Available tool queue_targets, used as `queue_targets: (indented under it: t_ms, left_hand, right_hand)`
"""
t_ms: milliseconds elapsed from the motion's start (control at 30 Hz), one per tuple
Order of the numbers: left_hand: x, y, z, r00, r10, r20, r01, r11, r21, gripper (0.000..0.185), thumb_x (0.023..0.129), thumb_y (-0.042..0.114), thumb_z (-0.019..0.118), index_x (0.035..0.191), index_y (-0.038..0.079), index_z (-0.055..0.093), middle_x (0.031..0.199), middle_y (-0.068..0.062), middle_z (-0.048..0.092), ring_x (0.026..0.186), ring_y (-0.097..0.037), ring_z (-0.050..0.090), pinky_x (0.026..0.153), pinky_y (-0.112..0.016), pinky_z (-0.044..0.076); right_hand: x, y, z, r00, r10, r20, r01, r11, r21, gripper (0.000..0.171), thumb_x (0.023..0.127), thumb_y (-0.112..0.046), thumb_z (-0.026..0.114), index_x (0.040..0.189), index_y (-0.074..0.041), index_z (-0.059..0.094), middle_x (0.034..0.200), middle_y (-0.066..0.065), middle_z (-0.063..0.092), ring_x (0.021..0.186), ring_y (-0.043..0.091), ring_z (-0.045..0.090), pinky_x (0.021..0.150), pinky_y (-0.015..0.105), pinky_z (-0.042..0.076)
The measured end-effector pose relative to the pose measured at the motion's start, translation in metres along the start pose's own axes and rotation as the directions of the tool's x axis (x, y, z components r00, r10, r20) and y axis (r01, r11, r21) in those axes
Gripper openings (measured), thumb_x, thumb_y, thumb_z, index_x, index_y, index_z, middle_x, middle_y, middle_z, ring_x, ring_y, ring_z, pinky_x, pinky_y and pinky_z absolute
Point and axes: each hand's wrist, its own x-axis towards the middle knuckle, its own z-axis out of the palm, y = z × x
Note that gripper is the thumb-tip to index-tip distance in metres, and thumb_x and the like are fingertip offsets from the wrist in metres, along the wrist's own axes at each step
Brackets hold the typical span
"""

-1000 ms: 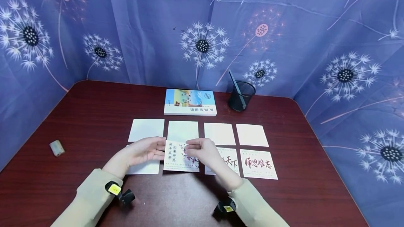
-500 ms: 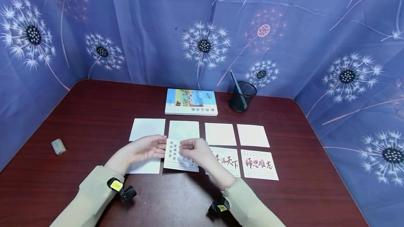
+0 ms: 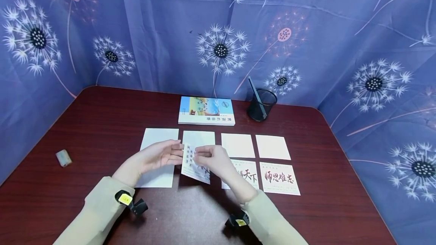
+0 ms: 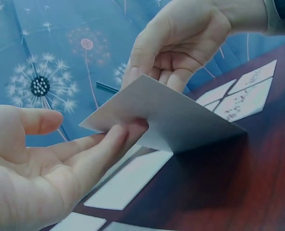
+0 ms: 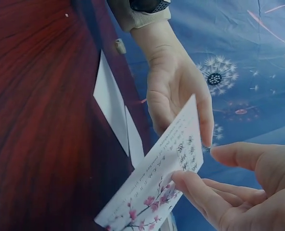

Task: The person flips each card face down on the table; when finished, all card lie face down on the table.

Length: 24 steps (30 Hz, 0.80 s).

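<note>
Your right hand [image 3: 212, 160] pinches the printed card [image 3: 195, 163] at its upper edge, with the thumb on one side and the fingers curled on the other. The card is lifted off the table [image 3: 102, 124] and tilted, so its lower corner points down toward the dark wood. In the right wrist view you see its face: black writing and pink blossoms near one corner [image 5: 152, 192].

Your left hand [image 3: 158, 156] is beside the card on its left. The fingers are straight and relaxed, and the fingertips [image 4: 118, 137] touch the left edge of the card from below. The thumb stays apart from the paper, so this hand supports the card and does not grip it. The two hands are close together, with only the card between them.

Under and around the hands lie other cards in two rows. The far row has four blank white cards [image 3: 238, 144]. In the near row there is one blank card [image 3: 160, 177] under your left wrist and two cards with large red and black writing [image 3: 279, 177] on the right.

Behind the rows lie a book [image 3: 206, 110] and a black mesh pen holder [image 3: 260, 104] with a pen standing in it. A small grey object [image 3: 63, 158] lies well apart near the left edge of the table.
</note>
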Motion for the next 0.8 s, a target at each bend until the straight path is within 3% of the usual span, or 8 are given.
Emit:
queue_targets:
  t_ms: [233,433,800]
  left_hand:
    - [-0.003,0.018,0.006,0.999,0.035,0.024,-0.033,0.998,-0.049,0.057,0.108,0.021,0.027,0.142,-0.024,0.020,0.116,-0.012,0.064,0.100,-0.014,0.069,0.093,-0.024,0.055]
    - [-0.003,0.031,0.011,0.996,0.035,0.086,-0.026,0.994,-0.104,0.055,0.109,0.021,0.026,0.142,-0.023,0.024,0.118,-0.014,0.067,0.105,-0.022,0.070,0.095,-0.030,0.054]
    - [-0.002,0.035,0.016,0.997,0.011,0.078,-0.004,0.997,-0.083,0.054,0.108,0.020,0.029,0.143,-0.021,0.026,0.115,-0.012,0.069,0.104,-0.022,0.070,0.097,-0.035,0.052]
  right_hand:
    - [0.002,-0.009,-0.003,1.000,0.012,-0.013,-0.010,0.994,0.112,0.037,0.090,-0.018,0.068,0.116,0.009,0.067,0.103,0.024,0.072,0.085,0.026,0.074,0.077,0.036,0.061]
    - [0.002,-0.015,-0.006,0.999,-0.023,-0.036,0.028,0.991,0.128,0.042,0.093,-0.024,0.067,0.118,0.010,0.065,0.100,0.024,0.073,0.086,0.029,0.074,0.076,0.030,0.061]
    - [0.003,-0.011,-0.009,0.996,0.009,-0.087,0.001,0.992,0.124,0.043,0.086,-0.021,0.072,0.119,0.006,0.067,0.109,0.022,0.071,0.085,0.026,0.075,0.076,0.029,0.061]
